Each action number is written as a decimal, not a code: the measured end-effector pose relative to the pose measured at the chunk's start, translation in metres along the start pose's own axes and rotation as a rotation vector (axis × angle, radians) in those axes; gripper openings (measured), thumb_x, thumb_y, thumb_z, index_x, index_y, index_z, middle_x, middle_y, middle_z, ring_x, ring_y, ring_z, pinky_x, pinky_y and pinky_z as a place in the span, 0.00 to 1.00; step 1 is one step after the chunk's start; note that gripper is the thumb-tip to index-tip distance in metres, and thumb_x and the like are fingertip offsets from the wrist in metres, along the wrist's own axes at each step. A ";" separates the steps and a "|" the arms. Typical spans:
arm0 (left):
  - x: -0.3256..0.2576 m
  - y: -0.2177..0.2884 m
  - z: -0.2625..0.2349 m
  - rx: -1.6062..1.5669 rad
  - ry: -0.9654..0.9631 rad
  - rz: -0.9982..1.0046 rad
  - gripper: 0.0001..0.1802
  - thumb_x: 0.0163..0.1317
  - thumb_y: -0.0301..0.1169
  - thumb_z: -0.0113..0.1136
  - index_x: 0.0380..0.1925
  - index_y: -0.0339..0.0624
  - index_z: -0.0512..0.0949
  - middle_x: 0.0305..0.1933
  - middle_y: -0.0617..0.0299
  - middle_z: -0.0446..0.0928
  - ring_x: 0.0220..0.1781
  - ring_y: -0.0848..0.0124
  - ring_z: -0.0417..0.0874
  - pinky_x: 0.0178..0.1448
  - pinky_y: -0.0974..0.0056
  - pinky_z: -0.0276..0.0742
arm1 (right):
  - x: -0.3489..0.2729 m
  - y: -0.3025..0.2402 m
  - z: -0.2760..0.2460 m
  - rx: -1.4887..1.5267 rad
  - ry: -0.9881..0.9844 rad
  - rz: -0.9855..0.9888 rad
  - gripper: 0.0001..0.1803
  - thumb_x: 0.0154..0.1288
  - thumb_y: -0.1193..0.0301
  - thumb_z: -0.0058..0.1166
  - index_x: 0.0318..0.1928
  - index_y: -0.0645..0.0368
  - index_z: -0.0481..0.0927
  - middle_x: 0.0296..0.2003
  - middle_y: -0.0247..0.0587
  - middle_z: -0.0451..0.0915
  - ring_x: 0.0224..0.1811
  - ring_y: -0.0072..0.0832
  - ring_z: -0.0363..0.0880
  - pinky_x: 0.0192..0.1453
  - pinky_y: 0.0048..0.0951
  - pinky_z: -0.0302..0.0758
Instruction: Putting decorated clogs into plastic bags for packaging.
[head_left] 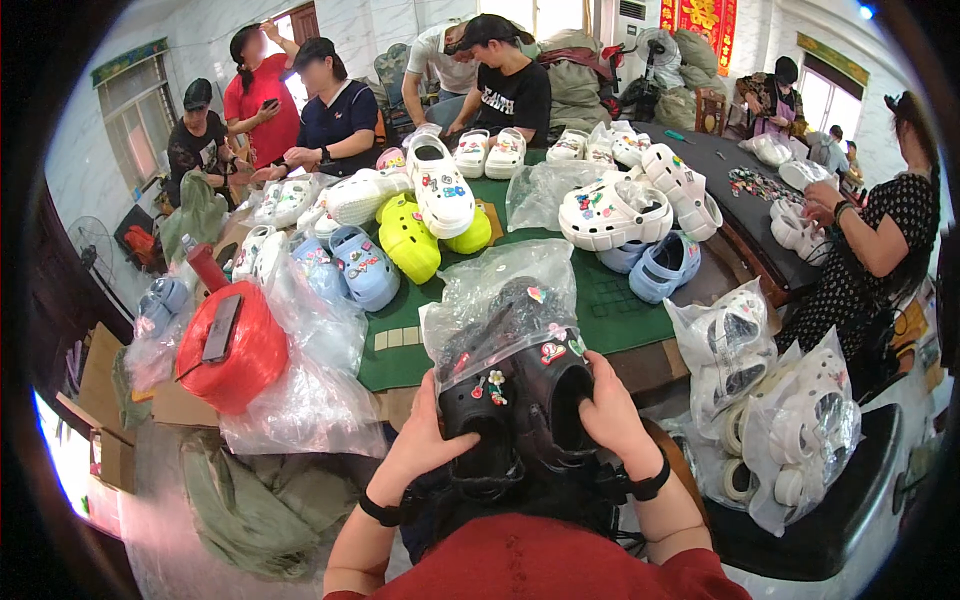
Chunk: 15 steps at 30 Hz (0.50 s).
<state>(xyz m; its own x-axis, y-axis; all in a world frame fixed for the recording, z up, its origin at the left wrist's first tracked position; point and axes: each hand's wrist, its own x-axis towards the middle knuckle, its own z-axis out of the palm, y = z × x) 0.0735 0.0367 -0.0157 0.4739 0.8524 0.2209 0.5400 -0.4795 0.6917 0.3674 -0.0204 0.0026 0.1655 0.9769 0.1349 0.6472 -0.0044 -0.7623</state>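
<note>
A pair of black clogs (555, 380) with colourful charms is in front of me, their heels toward me. Their toe ends are inside a clear plastic bag (515, 265), whose edge crosses the uppers. My left hand (432, 440) grips the left clog from its outer side, thumb over the rim of its opening. On the other side my right hand (610, 415) closes round the right clog, thumb at its opening. Beyond the bag, on the green table mat (610, 335), lie yellow-green clogs (408, 238), blue clogs (366, 268) and a stack of white clogs (614, 212).
A red twine spool (232, 345) with a dark phone-like object (221, 328) on it stands at the left. Bagged white clogs (790, 430) lie on a black seat (850, 500) at my right. Several people work around the tables; one (865, 235) handles white clogs at the right.
</note>
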 end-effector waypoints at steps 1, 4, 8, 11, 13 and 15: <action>-0.001 0.008 0.002 -0.051 0.023 -0.128 0.60 0.50 0.38 0.72 0.76 0.32 0.43 0.71 0.33 0.62 0.63 0.45 0.75 0.67 0.53 0.71 | -0.003 -0.005 0.001 -0.183 0.118 -0.092 0.35 0.54 0.82 0.49 0.66 0.68 0.63 0.56 0.64 0.76 0.62 0.58 0.73 0.67 0.48 0.69; -0.003 0.016 0.001 -0.056 0.109 -0.233 0.54 0.52 0.31 0.64 0.75 0.32 0.45 0.71 0.31 0.62 0.58 0.41 0.78 0.61 0.50 0.75 | -0.010 -0.023 -0.002 -0.219 0.113 -0.075 0.35 0.52 0.82 0.47 0.65 0.69 0.63 0.54 0.67 0.76 0.60 0.63 0.71 0.64 0.55 0.68; -0.010 0.022 0.001 0.075 0.285 -0.133 0.45 0.53 0.24 0.55 0.73 0.32 0.50 0.72 0.31 0.61 0.59 0.37 0.76 0.60 0.46 0.75 | -0.005 -0.008 0.000 -0.199 0.112 -0.027 0.32 0.54 0.82 0.47 0.63 0.68 0.64 0.51 0.69 0.77 0.56 0.63 0.74 0.62 0.55 0.70; -0.015 0.025 0.007 0.156 0.390 -0.059 0.43 0.53 0.22 0.53 0.72 0.32 0.53 0.72 0.32 0.61 0.63 0.38 0.74 0.62 0.46 0.74 | -0.008 -0.003 0.026 -0.178 0.066 0.089 0.33 0.54 0.82 0.48 0.64 0.68 0.62 0.50 0.70 0.78 0.53 0.65 0.76 0.59 0.55 0.73; -0.018 0.024 0.009 0.205 0.431 -0.037 0.42 0.53 0.21 0.53 0.71 0.32 0.54 0.72 0.33 0.61 0.64 0.38 0.74 0.63 0.46 0.74 | -0.019 -0.002 0.040 -0.180 0.150 -0.003 0.32 0.54 0.84 0.48 0.63 0.68 0.62 0.48 0.71 0.78 0.52 0.65 0.77 0.57 0.56 0.73; -0.021 0.020 0.013 0.199 0.452 -0.056 0.41 0.52 0.20 0.52 0.70 0.32 0.56 0.73 0.35 0.61 0.65 0.38 0.73 0.63 0.47 0.74 | -0.021 -0.006 0.038 -0.198 0.157 -0.006 0.32 0.54 0.84 0.47 0.63 0.68 0.62 0.48 0.71 0.78 0.51 0.65 0.77 0.57 0.56 0.73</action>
<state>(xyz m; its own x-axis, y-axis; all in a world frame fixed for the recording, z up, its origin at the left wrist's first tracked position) 0.0831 0.0062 -0.0152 0.1150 0.8622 0.4933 0.6990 -0.4231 0.5765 0.3317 -0.0327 -0.0198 0.2648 0.9321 0.2470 0.7792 -0.0559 -0.6243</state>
